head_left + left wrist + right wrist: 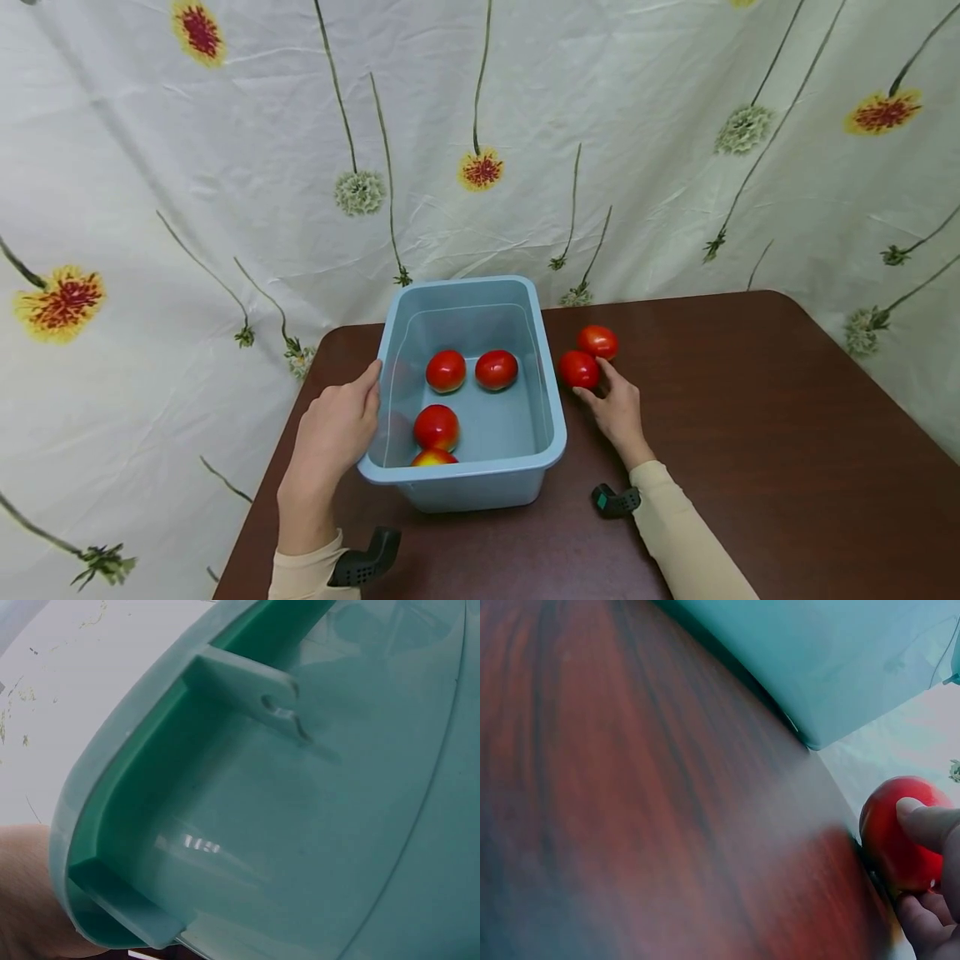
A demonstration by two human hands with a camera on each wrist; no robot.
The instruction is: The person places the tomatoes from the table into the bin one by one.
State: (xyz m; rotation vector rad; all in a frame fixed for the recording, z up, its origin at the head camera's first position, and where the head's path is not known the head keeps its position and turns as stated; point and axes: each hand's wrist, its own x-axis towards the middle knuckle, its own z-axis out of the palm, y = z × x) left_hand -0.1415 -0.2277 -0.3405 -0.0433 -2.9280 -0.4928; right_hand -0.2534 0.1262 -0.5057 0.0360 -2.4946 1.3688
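A light blue plastic bin (480, 490) stands on the table. My left hand (341, 425) grips its left rim; the left wrist view shows mostly the bin's outer wall (247, 802), and the fingers are hidden there. Right of the bin, my right hand (617, 410) pinches a glossy red tomato-like fruit (577, 368) between thumb and fingers. In the right wrist view the thumb lies across this fruit (896, 840) and fingers curl beneath it. A second red fruit (598, 341) sits just behind it. Inside the bin lie several more, among them one red fruit (497, 369) and one yellowish-red fruit (433, 457).
The dark brown table (750, 433) extends to the right of the bin. Behind it hangs a white cloth (645, 100) printed with flowers. A black wrist strap (367, 558) is on the left wrist and another strap (615, 502) is on the right.
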